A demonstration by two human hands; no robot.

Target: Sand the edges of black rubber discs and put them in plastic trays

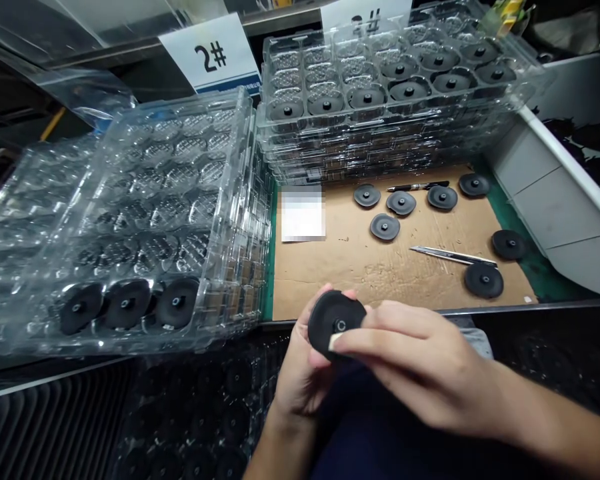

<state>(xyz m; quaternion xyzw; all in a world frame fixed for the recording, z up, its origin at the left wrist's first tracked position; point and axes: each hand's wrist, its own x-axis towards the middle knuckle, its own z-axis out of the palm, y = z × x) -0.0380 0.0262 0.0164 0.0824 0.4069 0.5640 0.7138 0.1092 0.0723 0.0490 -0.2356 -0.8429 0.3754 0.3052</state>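
A black, rubber-like disc (321, 325) with a raised metal-ringed hub is held over the front edge of the workbench. My left hand (300, 373) grips its rim from below and behind, fingertips showing past the far edge. Closed in a pinch, my right hand (420, 360) reaches across the disc from the right. A small pale piece (335, 342) shows at its fingertips, against the disc beside the hub; what it is I cannot make out. Similar discs lie loose on the cardboard (340, 280), including one (385, 227) near the middle and one (483, 280) at the right.
Left stands a stack of clear plastic trays (230, 220), three discs in its front row. Another tray stack (380, 147) at the back holds several discs. A pen (420, 187), slim metal tweezers-like tool (453, 256) and white paper (303, 217) lie on the cardboard. A "2#" sign (213, 57) stands behind.
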